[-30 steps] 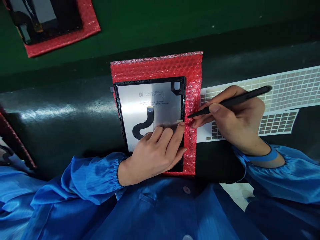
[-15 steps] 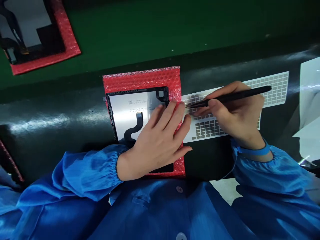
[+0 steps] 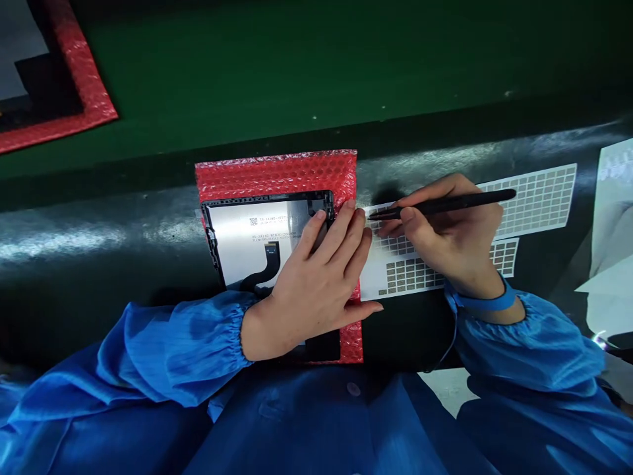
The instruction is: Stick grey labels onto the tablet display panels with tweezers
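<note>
A tablet screen panel (image 3: 247,241) lies back-side up on a red bubble-wrap pad (image 3: 277,173), with a black flex cable (image 3: 264,264) across it. My left hand (image 3: 316,284) lies flat on the panel's right part, fingers stretched out toward the pad's right edge. My right hand (image 3: 445,241) grips black tweezers (image 3: 440,204) like a pen. Their tip rests at the left end of a white sheet of small grey sticker squares (image 3: 534,198), close to my left fingertips.
A second red bubble-wrap pad (image 3: 74,105) with a dark panel sits at the far left on the green belt (image 3: 297,66). White sheets (image 3: 613,218) lie at the right edge. The dark glossy bench (image 3: 99,244) runs across in front of me.
My left hand slid from the panel's lower right to its right edge, fingers spread flat. The tweezers' tip moved from the bubble wrap to the sticker sheet. The view shifted right.
</note>
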Tool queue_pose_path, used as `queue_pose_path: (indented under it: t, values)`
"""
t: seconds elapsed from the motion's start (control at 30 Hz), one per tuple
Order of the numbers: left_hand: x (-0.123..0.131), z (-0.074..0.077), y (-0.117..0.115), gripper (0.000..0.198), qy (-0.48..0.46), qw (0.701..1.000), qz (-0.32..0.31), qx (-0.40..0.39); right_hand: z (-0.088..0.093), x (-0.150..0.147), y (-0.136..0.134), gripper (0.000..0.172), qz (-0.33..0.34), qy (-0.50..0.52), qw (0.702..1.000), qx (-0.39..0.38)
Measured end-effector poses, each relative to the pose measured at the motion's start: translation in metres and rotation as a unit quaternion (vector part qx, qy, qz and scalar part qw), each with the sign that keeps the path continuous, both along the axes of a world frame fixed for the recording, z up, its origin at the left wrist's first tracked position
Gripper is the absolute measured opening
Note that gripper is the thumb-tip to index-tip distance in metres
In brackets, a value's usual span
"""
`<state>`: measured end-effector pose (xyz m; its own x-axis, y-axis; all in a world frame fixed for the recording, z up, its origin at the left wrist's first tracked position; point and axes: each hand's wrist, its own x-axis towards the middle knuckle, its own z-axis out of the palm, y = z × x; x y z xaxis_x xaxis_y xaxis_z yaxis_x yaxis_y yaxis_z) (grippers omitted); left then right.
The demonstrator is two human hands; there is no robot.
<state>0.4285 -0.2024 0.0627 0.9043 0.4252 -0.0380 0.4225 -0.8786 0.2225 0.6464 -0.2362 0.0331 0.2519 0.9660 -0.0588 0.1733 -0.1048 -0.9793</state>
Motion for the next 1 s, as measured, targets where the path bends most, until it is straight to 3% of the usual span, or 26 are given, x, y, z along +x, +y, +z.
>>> queue_pose_path:
  t: [0.2, 0.77, 0.87, 1.0]
  values:
    - [0.000, -0.001, 0.001, 0.094, 0.001, 1.000, 0.002, -0.001, 0.002, 0.001, 0.000, 0.012, 0.006, -0.015, 1.000, -0.010]
    - [0.004, -0.002, 0.000, 0.097, -0.017, 1.000, 0.019, -0.016, 0.004, 0.006, 0.009, 0.012, -0.012, 0.064, 0.998, -0.015]
    - [0.003, 0.008, -0.002, 0.093, -0.025, 0.999, 0.030, -0.007, 0.015, 0.006, 0.009, 0.013, -0.048, 0.054, 0.997, -0.002]
    - [-0.018, 0.038, -0.008, 0.076, -0.045, 0.999, 0.016, 0.023, 0.042, -0.011, 0.011, 0.013, -0.121, 0.021, 0.991, 0.049]
